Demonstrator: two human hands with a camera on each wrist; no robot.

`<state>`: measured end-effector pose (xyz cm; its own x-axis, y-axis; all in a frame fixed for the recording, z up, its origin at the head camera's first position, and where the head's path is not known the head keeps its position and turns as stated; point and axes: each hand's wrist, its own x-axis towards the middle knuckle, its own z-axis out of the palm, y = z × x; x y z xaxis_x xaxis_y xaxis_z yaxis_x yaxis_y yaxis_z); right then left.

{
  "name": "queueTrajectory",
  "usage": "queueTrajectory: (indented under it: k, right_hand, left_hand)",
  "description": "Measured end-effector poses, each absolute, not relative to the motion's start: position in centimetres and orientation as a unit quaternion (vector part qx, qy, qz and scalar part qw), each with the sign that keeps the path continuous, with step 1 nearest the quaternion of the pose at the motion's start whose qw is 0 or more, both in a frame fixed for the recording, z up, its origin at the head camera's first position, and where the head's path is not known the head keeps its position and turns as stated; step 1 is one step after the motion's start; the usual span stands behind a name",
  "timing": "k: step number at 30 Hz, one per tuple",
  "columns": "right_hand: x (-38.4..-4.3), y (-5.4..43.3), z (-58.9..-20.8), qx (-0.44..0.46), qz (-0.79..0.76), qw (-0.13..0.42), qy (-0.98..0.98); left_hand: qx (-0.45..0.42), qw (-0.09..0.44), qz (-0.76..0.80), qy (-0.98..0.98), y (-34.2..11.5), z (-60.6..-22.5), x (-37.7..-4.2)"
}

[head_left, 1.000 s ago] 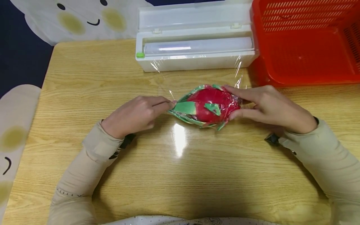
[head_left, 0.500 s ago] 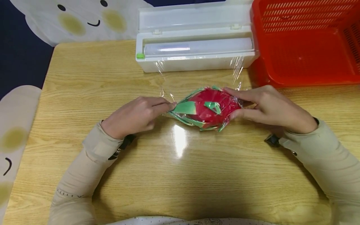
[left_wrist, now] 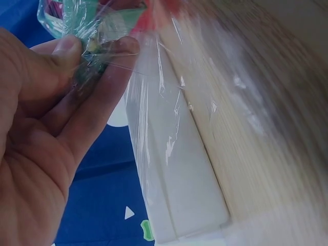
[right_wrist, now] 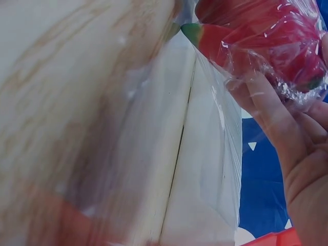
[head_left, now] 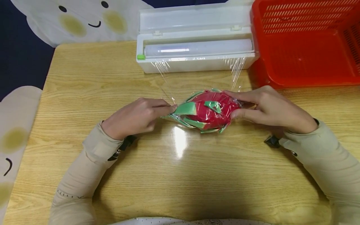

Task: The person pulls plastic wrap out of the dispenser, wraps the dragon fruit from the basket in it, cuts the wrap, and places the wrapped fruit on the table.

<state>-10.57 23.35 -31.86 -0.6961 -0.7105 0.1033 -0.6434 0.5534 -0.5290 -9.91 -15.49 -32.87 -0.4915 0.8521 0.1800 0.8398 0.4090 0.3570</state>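
Note:
A dragon fruit (head_left: 202, 109), red with green scales, lies sideways between the two hands, covered in clear plastic film (head_left: 166, 73). The left hand (head_left: 137, 117) pinches its green, pointed end through the film. Around the red, blunt end the right hand (head_left: 270, 107) curls thumb and fingers. From the fruit the film stretches back to a roll (head_left: 197, 47) inside a white, open-lidded box (head_left: 194, 65). In the left wrist view, thumb and fingers (left_wrist: 66, 46) press the bunched film and green tips. The right wrist view shows fingers (right_wrist: 271, 110) under the wrapped red end.
A red plastic basket (head_left: 277, 82) stands at the back right, beside the box. A small green piece (head_left: 141, 57) sits at the box's left front corner. White cloth with a smiling pattern (head_left: 84, 34) lies past the wooden table (head_left: 180, 184) edge at the left and back.
The dragon fruit has turned a little about its long axis and shifted slightly toward the person. The film behind it shows more creases. Both hands stay almost in place.

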Motion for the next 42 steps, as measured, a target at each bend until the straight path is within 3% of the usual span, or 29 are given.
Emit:
queueTrajectory:
  k: [42]
  right_hand:
    - [-10.92,23.34,-32.33,-0.387,-0.296,0.109,0.866]
  left_hand:
    - [0.509,0.055,0.206,0.834,-15.51,-32.85,-9.9]
